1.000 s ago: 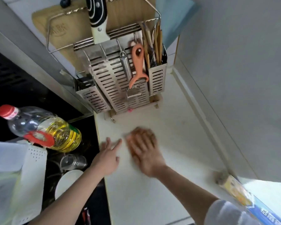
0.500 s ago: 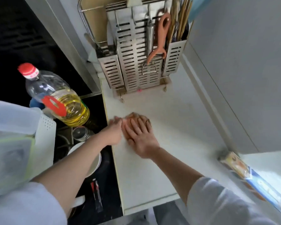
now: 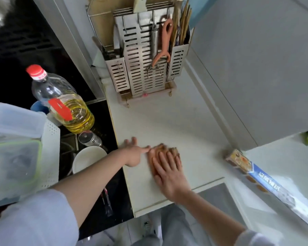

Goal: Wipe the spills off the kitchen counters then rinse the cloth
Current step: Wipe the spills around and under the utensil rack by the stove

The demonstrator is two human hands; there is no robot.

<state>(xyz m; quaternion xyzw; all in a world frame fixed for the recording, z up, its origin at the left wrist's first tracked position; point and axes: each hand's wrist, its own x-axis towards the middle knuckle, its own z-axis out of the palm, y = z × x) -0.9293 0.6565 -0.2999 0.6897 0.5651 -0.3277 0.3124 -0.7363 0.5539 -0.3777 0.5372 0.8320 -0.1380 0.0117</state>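
A brownish cloth (image 3: 161,147) lies flat on the cream counter (image 3: 167,121), mostly hidden under my right hand (image 3: 167,167), which presses on it with fingers spread. Only the cloth's far edge shows past the fingertips. My left hand (image 3: 133,153) rests palm down on the counter's left edge right beside the cloth, fingers apart and holding nothing. No spill is visible on the counter.
A steel utensil rack (image 3: 142,59) with an orange peeler stands at the counter's back. Left, over the black stove: an oil bottle (image 3: 60,100), a small jar (image 3: 89,139), a white bowl (image 3: 89,160), plastic containers (image 3: 14,139). A foil box (image 3: 267,183) lies at right.
My right hand has slid the cloth toward me, from near the rack to the counter's front part. My left hand came back with it along the left edge.
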